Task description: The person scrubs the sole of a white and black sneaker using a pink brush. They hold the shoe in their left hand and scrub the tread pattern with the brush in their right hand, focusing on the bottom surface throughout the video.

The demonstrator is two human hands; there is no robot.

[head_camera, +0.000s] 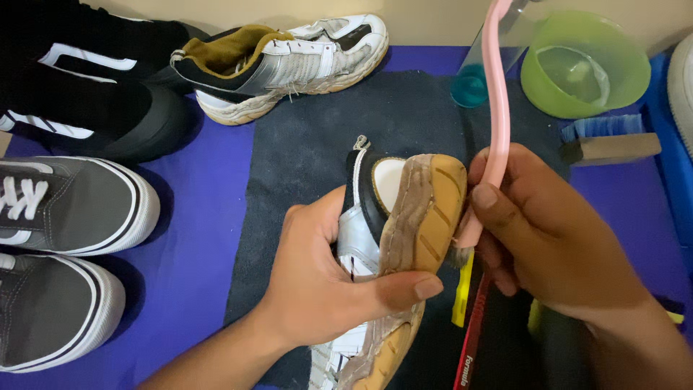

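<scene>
Head view: the left hand grips a dirty white sneaker over a dark mat, turned on its side so that the tan sole faces right, thumb pressed across the sole and fingers wrapped behind the upper. The right hand is clenched around a pink brush, handle pointing up and away; its head sits at the sole's edge, touching the heel end, and the bristles are mostly hidden.

The matching sneaker lies on its side at the far edge of the mat, on a purple cloth. To the left, two grey shoes stand side by side with black shoes beyond them. At far right a green bowl holds some water, with a small teal cup just beside it and a wooden brush with blue bristles near it.
</scene>
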